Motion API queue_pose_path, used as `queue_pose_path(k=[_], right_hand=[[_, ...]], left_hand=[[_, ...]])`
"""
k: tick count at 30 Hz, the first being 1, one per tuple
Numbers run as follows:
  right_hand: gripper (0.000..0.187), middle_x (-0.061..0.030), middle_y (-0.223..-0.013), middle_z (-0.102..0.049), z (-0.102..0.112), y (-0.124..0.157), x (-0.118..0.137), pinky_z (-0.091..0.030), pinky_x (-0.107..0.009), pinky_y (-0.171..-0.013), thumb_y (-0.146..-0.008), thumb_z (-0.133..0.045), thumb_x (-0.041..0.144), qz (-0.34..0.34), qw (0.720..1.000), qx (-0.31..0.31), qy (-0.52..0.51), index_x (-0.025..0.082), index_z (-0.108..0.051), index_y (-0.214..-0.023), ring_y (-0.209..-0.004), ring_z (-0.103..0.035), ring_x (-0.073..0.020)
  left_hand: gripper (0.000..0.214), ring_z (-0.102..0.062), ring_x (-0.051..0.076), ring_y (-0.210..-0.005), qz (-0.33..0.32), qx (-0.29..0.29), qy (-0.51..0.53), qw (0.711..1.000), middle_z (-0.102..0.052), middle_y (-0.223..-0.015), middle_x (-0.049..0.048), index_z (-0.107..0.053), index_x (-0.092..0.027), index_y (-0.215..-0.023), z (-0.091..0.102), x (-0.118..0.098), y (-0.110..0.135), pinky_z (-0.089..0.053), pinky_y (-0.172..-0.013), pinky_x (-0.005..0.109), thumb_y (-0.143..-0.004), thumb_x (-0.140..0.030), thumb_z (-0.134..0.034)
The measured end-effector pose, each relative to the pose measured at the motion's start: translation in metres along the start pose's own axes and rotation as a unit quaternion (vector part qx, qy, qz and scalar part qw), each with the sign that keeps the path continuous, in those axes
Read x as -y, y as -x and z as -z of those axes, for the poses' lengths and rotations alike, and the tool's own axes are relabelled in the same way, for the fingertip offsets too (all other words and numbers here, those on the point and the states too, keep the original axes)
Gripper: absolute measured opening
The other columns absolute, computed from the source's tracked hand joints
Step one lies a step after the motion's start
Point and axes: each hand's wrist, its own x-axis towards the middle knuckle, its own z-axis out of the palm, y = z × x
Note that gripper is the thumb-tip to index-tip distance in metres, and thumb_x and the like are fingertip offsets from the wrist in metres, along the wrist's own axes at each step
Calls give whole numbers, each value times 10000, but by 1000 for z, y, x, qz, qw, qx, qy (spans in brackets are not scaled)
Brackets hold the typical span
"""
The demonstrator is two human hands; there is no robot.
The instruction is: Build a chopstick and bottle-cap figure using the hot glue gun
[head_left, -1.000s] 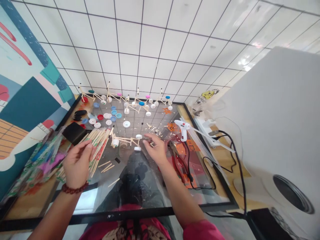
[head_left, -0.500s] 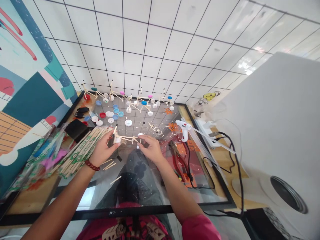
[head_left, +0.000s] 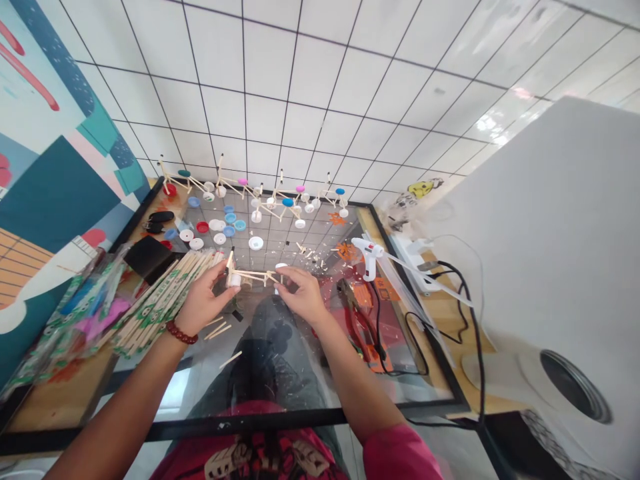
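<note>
Glass tabletop, stick model, sticks in wrappers

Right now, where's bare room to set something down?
On the glass nearer than the held model, between the loose sticks and right forearm: mostly bare. Crowded: chopsticks left, standing models along the far edge, pliers and glue gun right.

The left hand is covering part of the white cap at one end of the stick frame, while the right hand is partly hiding the opposite end, so the exact fingertip contact is escaping view. The bottom edge is cutting off the left forearm and the pink sleeve. The right edge is cropping a large white object. Pale scraps are appearing too small for identifying, and lettering on the wrapped sticks is blurring beyond reading.
</note>
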Motion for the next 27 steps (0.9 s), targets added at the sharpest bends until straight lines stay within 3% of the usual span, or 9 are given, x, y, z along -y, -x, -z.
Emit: queue_pose_path(k=[4,12,17,20,23,27], right_hand=[[281,-36,-1173,-835,2,-1,-2,-622,-423,-884,-853,-745,235,-4,1000,9,-7,302,-814,-1117,-761,-736,-208],[392,-62,-1301,-795,11,-4,5,-628,-416,-896,-829,-709,241,11,1000,18,-20,295,-784,-1210,-743,-700,-187],[399,-100,-1314,-772,32,-3,5,-620,-389,-865,-862,-636,232,21,996,-79,-38,244,-771,-1237,-737,-667,-164],[282,-88,-1141,-804,47,0,5,-601,-377,-885,-926,-571,269,-3,992,-113,-52,238,-806,-1079,-904,-729,-207],[287,-53,-919,-787,59,3,11,-582,-356,-864,-949,-512,267,-14,992,-112,-55,239,-790,-883,-923,-732,-215],[264,-30,-819,-737,65,7,23,-558,-333,-785,-934,-509,271,-22,993,-115,-20,235,-760,-860,-808,-692,-198]], left_hand=[[724,-652,388,-1391,-12,20,-24,999,-677,-1513,187,-672,-157,-1366,1,3,3,-456,-1250,610,-722,-421,-869],[820,-637,380,-1408,-31,12,-43,999,-634,-1554,154,-613,-232,-1462,2,9,12,-502,-1226,598,-709,-402,-889],[902,-534,382,-1524,-60,21,-53,997,-579,-1616,163,-535,-253,-1541,12,8,15,-421,-1293,600,-726,-401,-892],[929,-514,383,-1543,-64,22,-34,997,-553,-1638,183,-502,-241,-1554,23,-6,19,-412,-1297,605,-739,-459,-891],[858,-551,364,-1515,-76,-28,-10,997,-598,-1593,174,-524,-263,-1530,37,-29,32,-463,-1270,585,-781,-499,-871],[662,-707,327,-1298,-101,-114,-4,988,-702,-1430,143,-625,-282,-1431,49,-47,59,-602,-1135,540,-833,-474,-835]])
